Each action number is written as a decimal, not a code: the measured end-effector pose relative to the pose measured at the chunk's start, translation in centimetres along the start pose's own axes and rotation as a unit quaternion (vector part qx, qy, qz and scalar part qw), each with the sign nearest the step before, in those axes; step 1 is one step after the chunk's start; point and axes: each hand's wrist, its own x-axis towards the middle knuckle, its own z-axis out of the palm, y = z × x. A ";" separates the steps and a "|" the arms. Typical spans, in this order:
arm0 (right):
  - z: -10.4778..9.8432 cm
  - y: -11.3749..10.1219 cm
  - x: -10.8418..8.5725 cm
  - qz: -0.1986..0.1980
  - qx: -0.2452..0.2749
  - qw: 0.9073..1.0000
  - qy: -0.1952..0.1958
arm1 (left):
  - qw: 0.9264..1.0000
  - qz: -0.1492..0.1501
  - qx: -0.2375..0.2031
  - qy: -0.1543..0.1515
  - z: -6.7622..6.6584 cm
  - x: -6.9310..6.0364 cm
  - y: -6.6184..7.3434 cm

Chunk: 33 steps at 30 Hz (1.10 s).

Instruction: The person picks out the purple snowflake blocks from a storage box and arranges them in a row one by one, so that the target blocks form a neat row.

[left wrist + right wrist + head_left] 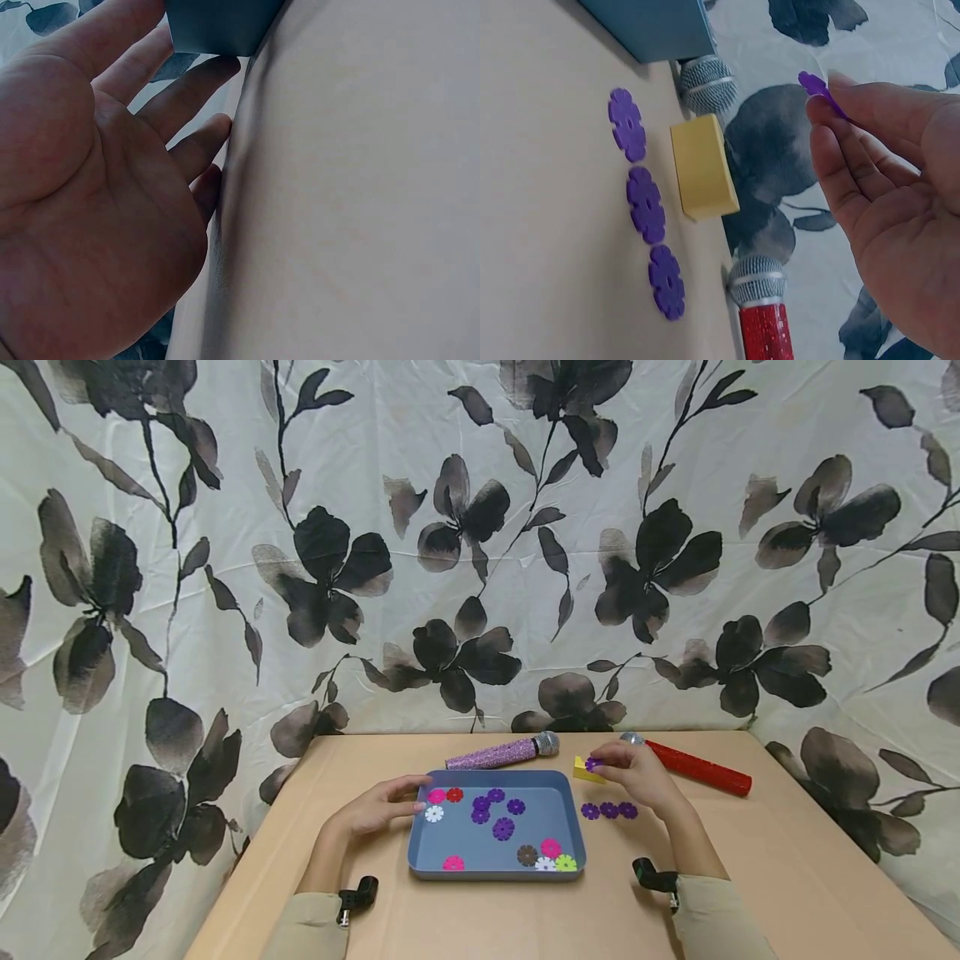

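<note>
In the head view my right hand [633, 770] is above the yellow block [588, 770]. Its thumb and fingers pinch a purple flower-shaped disc [821, 91], seen nearly edge-on in the right wrist view and raised off the table. Three more purple flower discs [645, 204] lie in a row beside the block. At the left side of the blue-grey tray [495, 875], my left hand [378, 807] has its fingers loosely extended, touching the rim near the far corner. Several purple flower discs [503, 829] lie inside the tray, along with pink, red, white, brown and yellow-green ones.
A purple glittery microphone [495, 755] lies behind the tray. To the right of the block a red microphone [701, 768] lies at an angle. Behind the wooden table [750, 860] hangs a floral cloth [480, 527].
</note>
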 end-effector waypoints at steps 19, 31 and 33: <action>-3.2 0.6 -1.5 0.050 0.016 0.998 -0.017 | 1.000 0.010 0.007 -0.005 0.0 0.0 0.1; -4.5 2.8 -2.1 0.065 -0.018 0.998 -0.012 | 1.000 0.006 0.004 -0.004 0.0 0.1 0.0; -4.6 3.1 -2.2 0.066 -0.023 0.998 -0.011 | 1.000 0.005 0.004 -0.003 0.1 0.1 0.0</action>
